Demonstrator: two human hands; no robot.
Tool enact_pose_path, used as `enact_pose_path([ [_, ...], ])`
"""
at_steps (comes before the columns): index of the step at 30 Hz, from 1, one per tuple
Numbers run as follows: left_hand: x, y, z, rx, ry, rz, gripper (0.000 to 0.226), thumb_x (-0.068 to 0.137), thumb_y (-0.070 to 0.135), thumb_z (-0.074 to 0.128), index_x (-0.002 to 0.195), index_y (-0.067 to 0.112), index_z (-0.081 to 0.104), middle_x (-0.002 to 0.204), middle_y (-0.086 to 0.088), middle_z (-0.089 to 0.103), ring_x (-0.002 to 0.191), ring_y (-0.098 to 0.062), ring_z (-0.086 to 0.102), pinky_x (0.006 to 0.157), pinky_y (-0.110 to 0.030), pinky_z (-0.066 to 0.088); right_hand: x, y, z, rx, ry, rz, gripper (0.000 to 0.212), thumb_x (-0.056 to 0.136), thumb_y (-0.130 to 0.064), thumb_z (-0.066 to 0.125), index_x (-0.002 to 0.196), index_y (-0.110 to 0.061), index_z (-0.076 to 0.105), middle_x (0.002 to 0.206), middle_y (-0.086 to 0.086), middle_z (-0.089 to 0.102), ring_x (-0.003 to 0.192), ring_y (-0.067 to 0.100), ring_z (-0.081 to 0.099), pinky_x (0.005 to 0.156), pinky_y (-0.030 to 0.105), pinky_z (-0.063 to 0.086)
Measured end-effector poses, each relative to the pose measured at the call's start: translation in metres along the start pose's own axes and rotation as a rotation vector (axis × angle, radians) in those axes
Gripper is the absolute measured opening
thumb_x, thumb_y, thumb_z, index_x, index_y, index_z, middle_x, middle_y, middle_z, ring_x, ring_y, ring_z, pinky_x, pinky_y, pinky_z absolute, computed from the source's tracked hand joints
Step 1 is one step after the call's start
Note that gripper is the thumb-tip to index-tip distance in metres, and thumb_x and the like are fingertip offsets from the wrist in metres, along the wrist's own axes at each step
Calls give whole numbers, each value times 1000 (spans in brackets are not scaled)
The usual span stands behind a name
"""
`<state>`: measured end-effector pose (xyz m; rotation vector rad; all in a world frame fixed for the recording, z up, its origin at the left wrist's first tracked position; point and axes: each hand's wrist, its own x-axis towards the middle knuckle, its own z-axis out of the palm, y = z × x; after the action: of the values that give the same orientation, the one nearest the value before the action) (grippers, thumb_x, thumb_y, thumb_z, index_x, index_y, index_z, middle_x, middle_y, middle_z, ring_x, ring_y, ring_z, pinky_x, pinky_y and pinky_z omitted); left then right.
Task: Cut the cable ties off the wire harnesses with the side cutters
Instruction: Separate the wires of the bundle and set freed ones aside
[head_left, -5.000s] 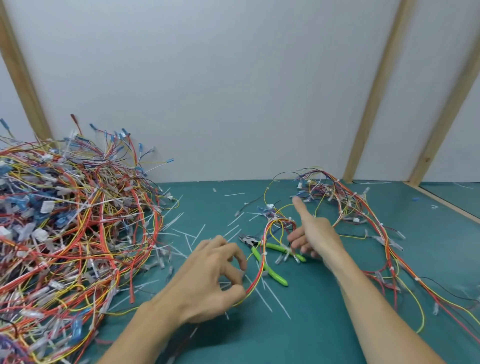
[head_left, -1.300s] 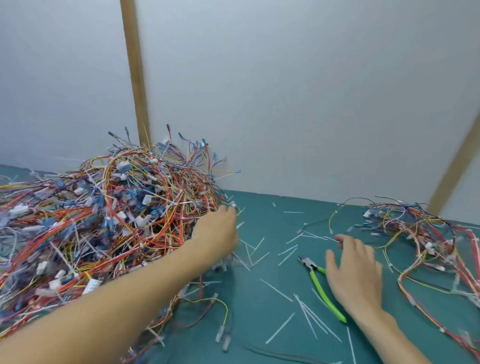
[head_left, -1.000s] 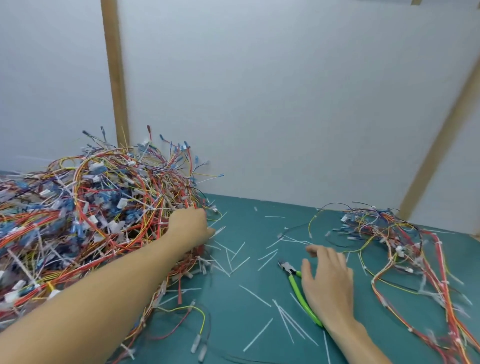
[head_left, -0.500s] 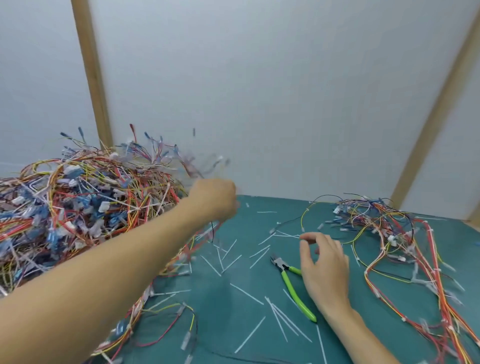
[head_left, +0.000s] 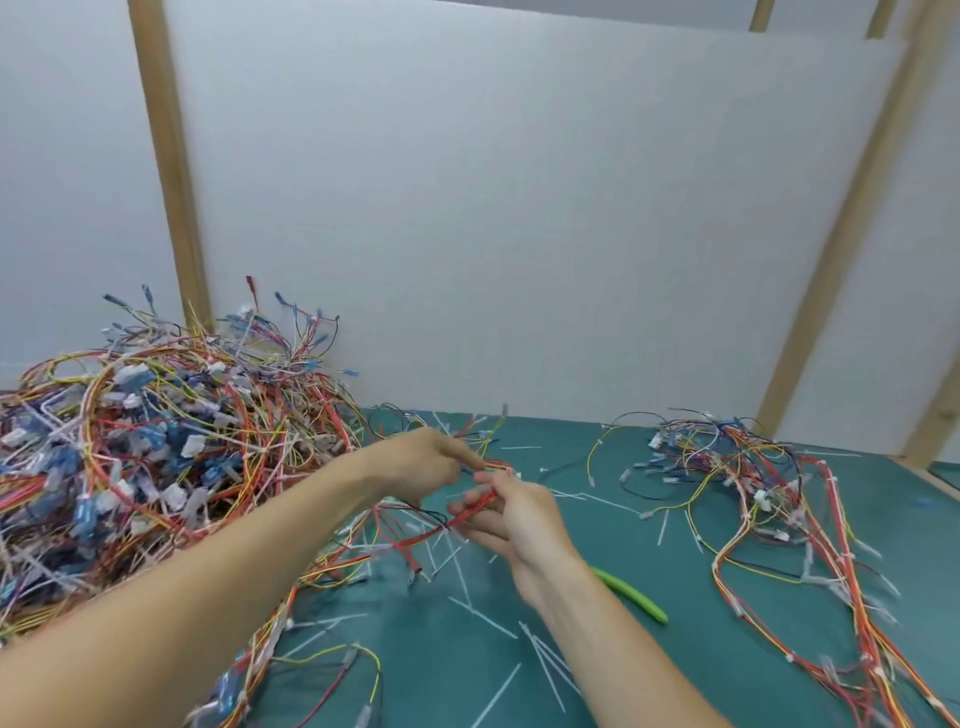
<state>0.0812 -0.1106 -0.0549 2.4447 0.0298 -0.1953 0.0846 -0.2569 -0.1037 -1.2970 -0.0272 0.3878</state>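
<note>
Workshop bench: green cutting mat (head_left: 675, 649), heaped wire harnesses (head_left: 145, 457), white partition panels (head_left: 519, 208) on wooden posts (head_left: 166, 171).

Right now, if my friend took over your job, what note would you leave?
Left hand and right hand both grip one red harness between them, above the green mat.
Side cutters lie on the mat behind the right wrist, unheld.
Big uncut pile sits left; a smaller spread of harnesses lies right.
Done: many snipped white ties litter the mat.
Left: pick up the cutters, snip this harness's ties, then work through the pile.
</note>
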Motion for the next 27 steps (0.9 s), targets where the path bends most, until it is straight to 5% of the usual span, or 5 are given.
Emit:
enact_pose_path([
  [6,-21,-41,7,94,-276,29,26,102,35,56,97,16,72,87,3,73,71,-8,62,61,-16,46,9,11,-3,8,122,24,24,109,-11,37,102,-3,59,60,5,60,56,20,70,54,35,61],
  [10,-20,-48,-14,131,-104,97,14,97,22,66,87,18,76,72,4,68,62,-6,61,65,-19,50,10,17,5,41,165,53,27,109,-13,38,106,0,62,51,0,53,47,15,61,42,25,50],
  [19,-13,-51,-5,-63,358,178,11,92,20,72,82,23,77,70,7,71,58,1,54,63,-20,45,-10,25,33,-129,-185,99,21,106,-22,55,96,-14,71,83,-2,77,76,10,73,70,24,59],
  [25,-28,-78,-3,162,399,41,60,87,42,75,137,27,45,122,3,50,107,-15,56,97,-33,47,-2,11,29,-89,-219,-46,31,108,-23,49,91,-8,70,82,10,78,64,14,74,65,20,57],
  [27,-36,-88,-10,235,439,5,38,93,44,66,126,31,53,116,6,52,106,-18,58,93,-38,49,3,4,25,67,-203,-84,29,106,-27,53,90,-9,69,72,5,75,53,13,68,63,25,60],
])
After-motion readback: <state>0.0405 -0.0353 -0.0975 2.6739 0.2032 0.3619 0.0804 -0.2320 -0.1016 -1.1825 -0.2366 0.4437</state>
